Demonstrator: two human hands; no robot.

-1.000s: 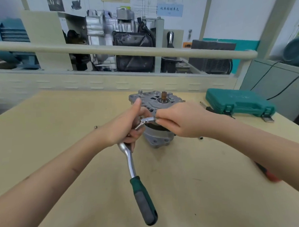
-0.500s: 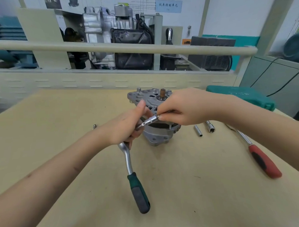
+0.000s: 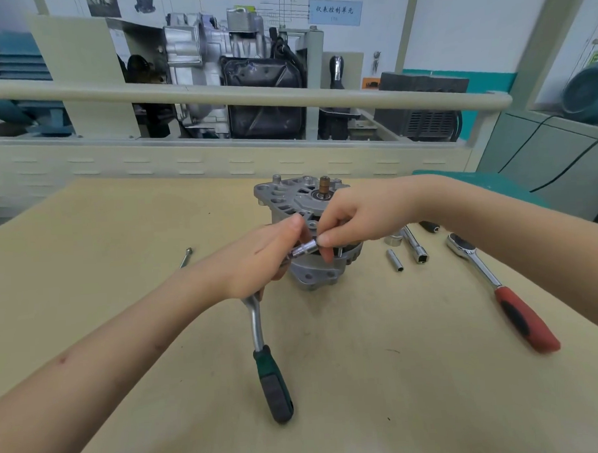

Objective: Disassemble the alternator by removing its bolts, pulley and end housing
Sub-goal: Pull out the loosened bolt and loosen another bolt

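Note:
The silver alternator [image 3: 289,196] stands upright at the middle of the tan table, its shaft stub pointing up. My left hand [image 3: 254,262] grips the head of a green-handled ratchet [image 3: 268,368], whose handle hangs down toward me. A small silver socket [image 3: 305,249] sticks out from the ratchet head toward the right. My right hand [image 3: 358,213] pinches that socket with thumb and fingers, just in front of the alternator's housing. Both hands hide the alternator's front side.
A red-handled ratchet [image 3: 506,296] lies at the right, with loose sockets [image 3: 395,260] and an extension bar [image 3: 415,246] beside the alternator. One long bolt [image 3: 186,257] lies to the left. A green tool case [image 3: 487,180] sits behind my right arm. A rail and machinery stand beyond the table's far edge.
My right hand has moved up and along the socket while pinching it. The left hand keeps its grip on the ratchet head. The view has shifted, showing the red ratchet and sockets.

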